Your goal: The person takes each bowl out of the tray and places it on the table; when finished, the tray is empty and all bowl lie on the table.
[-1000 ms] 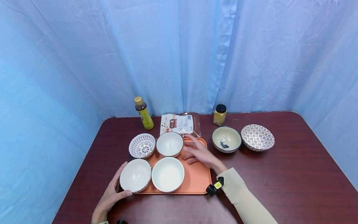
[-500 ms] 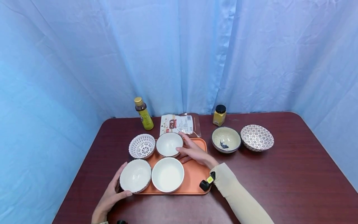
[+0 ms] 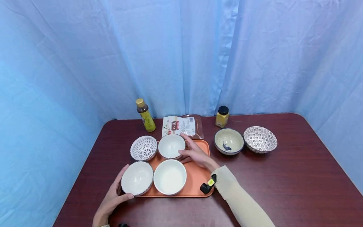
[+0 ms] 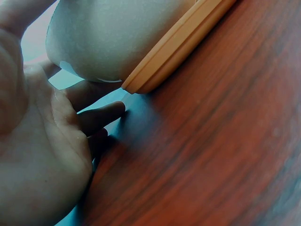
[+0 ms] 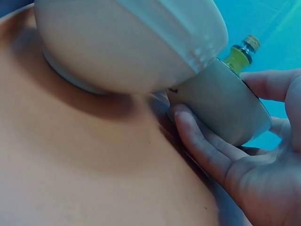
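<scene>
In the head view my left hand grips a white bowl with a dark-edged rim, thumb at its near edge and fingers along its left side. This bowl sits at the front left of an orange tray. My right hand holds a brown-rimmed white bowl at the tray's back, from its right side. In the right wrist view the thumb is at that bowl's rim and the fingers reach beneath it. A plain white bowl stands in front, and a bowl with a radiating pattern sits at the back left.
Behind the tray lie a food packet, a bottle with a yellow-green label and a black-lidded yellow jar. To the right stand a fish-motif bowl and a patterned bowl on the dark red table. Blue curtains surround it.
My right hand has moved left from above the tray to the brown-rimmed bowl and taken hold of its right side. My left hand and the bowls have stayed in place.
</scene>
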The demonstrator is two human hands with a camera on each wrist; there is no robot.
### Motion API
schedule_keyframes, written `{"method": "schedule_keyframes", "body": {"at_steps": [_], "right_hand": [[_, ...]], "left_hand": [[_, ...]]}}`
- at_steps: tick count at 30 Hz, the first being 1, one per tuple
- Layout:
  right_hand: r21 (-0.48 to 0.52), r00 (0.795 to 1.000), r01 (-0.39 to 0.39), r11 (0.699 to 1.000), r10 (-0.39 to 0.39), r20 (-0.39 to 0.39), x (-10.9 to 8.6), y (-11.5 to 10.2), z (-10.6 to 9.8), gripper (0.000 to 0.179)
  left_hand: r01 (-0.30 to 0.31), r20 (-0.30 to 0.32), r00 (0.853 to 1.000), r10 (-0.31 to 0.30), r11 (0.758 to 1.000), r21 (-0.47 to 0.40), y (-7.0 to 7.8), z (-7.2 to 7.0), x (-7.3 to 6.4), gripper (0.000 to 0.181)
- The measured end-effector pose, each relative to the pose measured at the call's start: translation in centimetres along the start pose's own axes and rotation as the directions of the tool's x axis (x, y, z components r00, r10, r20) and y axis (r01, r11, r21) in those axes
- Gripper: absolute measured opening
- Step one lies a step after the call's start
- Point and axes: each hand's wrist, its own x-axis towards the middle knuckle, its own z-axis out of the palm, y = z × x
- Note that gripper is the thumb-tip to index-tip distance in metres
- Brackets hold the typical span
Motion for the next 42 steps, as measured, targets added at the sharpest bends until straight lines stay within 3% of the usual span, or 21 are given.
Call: {"method": "schedule_keyframes", "body": {"at_steps": [9, 19, 42], "right_hand": [[0.025, 0.996, 0.011, 1.000, -0.009, -0.091, 0.1, -0.1, 0.4, 0.077], [0.104, 0.972, 0.040, 0.994, -0.015, -0.236, -1.3, -1.0, 0.2, 0.080], [0.142, 0.944, 0.120, 0.983, -0.069, -0.322, -4.0, -3.0, -1.2, 0.083]], "left_hand": [[0.005, -0.003, 1.000, -0.005, 1.000, 0.000, -0.1, 0.1, 0.0, 0.103], [-0.007, -0.002, 1.000, 0.007, 1.000, -0.005, 0.0, 0.2, 0.0, 0.103], [0.036, -0.014, 0.999, -0.036, 0.999, 0.012, 0.3, 0.1, 0.0, 0.102]]}}
